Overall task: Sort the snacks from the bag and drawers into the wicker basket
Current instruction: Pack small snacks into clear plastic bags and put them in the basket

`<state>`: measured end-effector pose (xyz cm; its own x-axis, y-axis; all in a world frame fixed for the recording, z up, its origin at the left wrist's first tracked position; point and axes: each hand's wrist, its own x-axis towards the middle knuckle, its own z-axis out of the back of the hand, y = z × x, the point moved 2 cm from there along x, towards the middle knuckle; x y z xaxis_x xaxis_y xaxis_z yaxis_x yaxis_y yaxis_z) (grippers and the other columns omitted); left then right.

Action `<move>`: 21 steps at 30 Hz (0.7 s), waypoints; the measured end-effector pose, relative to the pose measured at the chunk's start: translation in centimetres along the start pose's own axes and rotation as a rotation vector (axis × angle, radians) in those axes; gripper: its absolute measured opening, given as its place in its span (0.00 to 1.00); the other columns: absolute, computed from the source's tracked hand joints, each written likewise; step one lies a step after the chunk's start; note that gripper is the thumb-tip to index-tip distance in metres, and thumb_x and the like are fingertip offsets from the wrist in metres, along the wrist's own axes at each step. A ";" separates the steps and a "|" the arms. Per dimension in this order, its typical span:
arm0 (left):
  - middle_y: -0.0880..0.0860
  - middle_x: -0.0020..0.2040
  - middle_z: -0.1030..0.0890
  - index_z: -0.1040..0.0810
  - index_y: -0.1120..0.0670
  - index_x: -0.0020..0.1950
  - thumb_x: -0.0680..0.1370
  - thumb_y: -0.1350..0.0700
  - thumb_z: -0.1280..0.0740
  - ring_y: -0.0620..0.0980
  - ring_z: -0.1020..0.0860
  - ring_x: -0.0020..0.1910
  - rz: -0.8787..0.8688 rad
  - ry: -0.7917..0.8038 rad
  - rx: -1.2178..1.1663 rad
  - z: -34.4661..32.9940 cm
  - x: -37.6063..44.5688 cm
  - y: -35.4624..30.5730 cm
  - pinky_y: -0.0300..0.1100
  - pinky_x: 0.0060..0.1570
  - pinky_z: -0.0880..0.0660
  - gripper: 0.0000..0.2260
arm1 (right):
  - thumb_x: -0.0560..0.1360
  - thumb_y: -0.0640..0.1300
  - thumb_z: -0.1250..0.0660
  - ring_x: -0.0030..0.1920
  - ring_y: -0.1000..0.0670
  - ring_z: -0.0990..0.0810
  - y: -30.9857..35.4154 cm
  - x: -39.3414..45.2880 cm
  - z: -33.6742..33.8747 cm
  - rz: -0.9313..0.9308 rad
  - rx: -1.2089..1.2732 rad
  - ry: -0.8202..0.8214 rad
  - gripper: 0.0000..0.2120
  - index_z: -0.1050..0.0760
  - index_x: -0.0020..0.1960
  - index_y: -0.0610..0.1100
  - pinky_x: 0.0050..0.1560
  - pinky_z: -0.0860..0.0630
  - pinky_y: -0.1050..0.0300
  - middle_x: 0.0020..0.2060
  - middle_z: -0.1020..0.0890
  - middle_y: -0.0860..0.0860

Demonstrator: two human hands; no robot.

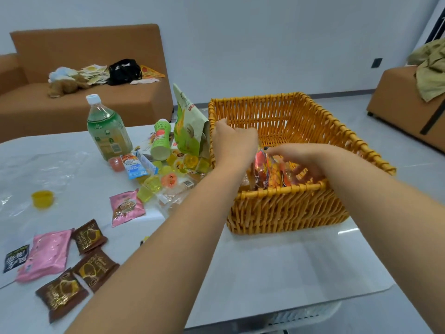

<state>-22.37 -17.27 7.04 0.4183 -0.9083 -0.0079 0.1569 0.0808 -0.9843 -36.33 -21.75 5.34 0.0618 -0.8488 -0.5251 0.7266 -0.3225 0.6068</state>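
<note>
An orange wicker basket (313,109) stands on the white table (277,268). Both my hands reach over its near left corner. My left hand (232,143) is curled over the left rim above red and orange snack packets (267,172) that stand inside the basket. My right hand (295,156) grips those packets from the right, fingers down inside. Left of the basket lie loose snacks: three brown packets (89,237), pink packets (126,207), several yellow jelly cups (153,183), a green pouch (190,126), a green tube (161,139) and a green drink bottle (107,128).
A clear plastic bag (36,174) lies flat at the table's left with a yellow cup (42,199) on it. A brown sofa (84,97) with clutter stands behind the table. A second brown seat (407,102) is at the right. Grey floor lies beyond the basket.
</note>
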 end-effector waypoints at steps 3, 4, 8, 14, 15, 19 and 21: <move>0.52 0.71 0.30 0.36 0.54 0.76 0.72 0.60 0.31 0.52 0.31 0.67 0.034 0.016 -0.046 0.1 -0.1 -0.1 0.52 0.64 0.28 0.32 | 0.81 0.62 0.55 0.74 0.41 0.40 1.3 -0.1 -1.1 0.099 -0.064 0.022 0.28 0.43 0.77 0.51 0.67 0.40 0.43 0.76 0.41 0.44; 0.52 0.69 0.28 0.33 0.54 0.74 0.72 0.61 0.31 0.51 0.30 0.66 0.050 0.022 -0.106 0.4 -0.1 -0.3 0.51 0.62 0.27 0.30 | 0.80 0.65 0.55 0.72 0.43 0.39 1.5 0.3 -1.2 0.102 -0.061 0.038 0.29 0.43 0.77 0.52 0.63 0.39 0.45 0.76 0.40 0.45; 0.54 0.64 0.25 0.27 0.55 0.69 0.72 0.67 0.34 0.53 0.28 0.64 0.125 0.124 -0.442 1.5 0.4 -0.4 0.47 0.56 0.27 0.26 | 0.69 0.73 0.41 0.64 0.39 0.29 0.7 1.1 0.1 -0.004 0.069 0.105 0.37 0.32 0.70 0.51 0.63 0.31 0.41 0.68 0.29 0.43; 0.51 0.71 0.29 0.28 0.53 0.71 0.74 0.66 0.33 0.47 0.31 0.67 -0.030 0.010 -0.387 1.5 -0.7 -0.7 0.43 0.63 0.30 0.26 | 0.66 0.68 0.35 0.63 0.37 0.27 0.0 0.8 0.3 0.071 0.216 0.291 0.33 0.28 0.61 0.46 0.65 0.31 0.41 0.60 0.24 0.39; 0.51 0.71 0.29 0.28 0.53 0.72 0.74 0.66 0.33 0.46 0.31 0.66 -0.027 -0.003 -0.372 1.4 -0.7 -0.7 0.42 0.60 0.30 0.26 | 0.70 0.68 0.38 0.62 0.38 0.27 0.1 0.7 0.0 0.075 0.212 0.289 0.30 0.27 0.60 0.46 0.66 0.32 0.41 0.58 0.23 0.40; 0.51 0.72 0.31 0.34 0.55 0.75 0.78 0.60 0.34 0.45 0.28 0.60 -0.017 0.005 -0.139 0.7 -0.5 -0.8 0.36 0.52 0.33 0.25 | 0.74 0.69 0.43 0.58 0.41 0.25 0.4 0.5 -0.6 0.090 0.226 0.266 0.31 0.25 0.59 0.44 0.67 0.35 0.43 0.53 0.20 0.42; 0.50 0.73 0.33 0.36 0.54 0.75 0.78 0.59 0.35 0.43 0.28 0.56 -0.015 0.019 -0.078 0.5 -0.8 -1.0 0.31 0.46 0.33 0.25 | 0.74 0.70 0.45 0.56 0.43 0.25 0.4 0.6 -0.6 0.091 0.227 0.219 0.31 0.24 0.60 0.45 0.67 0.34 0.43 0.53 0.21 0.44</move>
<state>-22.40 -16.44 8.15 0.3990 -0.9169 0.0045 0.0926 0.0354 -0.9951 -35.60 -22.15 4.88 0.2829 -0.7763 -0.5633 0.5414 -0.3555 0.7619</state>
